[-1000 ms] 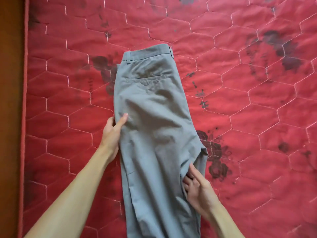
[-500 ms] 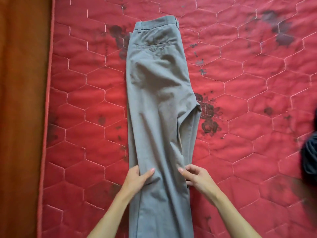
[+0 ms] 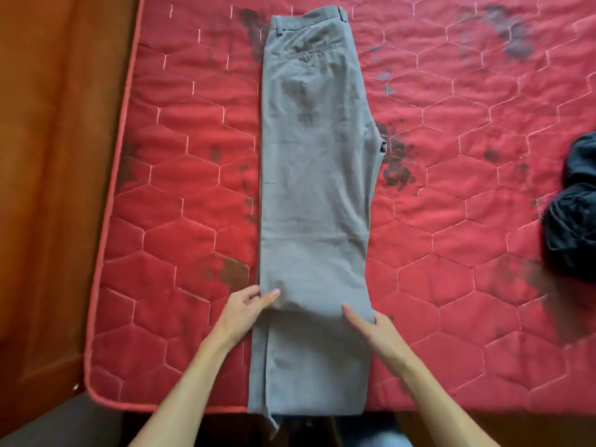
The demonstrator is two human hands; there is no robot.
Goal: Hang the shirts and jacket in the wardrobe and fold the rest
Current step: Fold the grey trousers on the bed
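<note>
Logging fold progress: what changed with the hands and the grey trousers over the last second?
Both hands slid down the grey trousers toward the person: the left hand along the left edge, the right hand from the crotch bend. Both now rest on the lower legs. No clear grip or release. The trousers stayed flat on the red mattress, waistband far.

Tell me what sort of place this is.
Probably a bedroom at home: a red quilted mattress with piped edges, grey trousers laid flat on it, and a heap of dark clothes waiting further along it.
</note>
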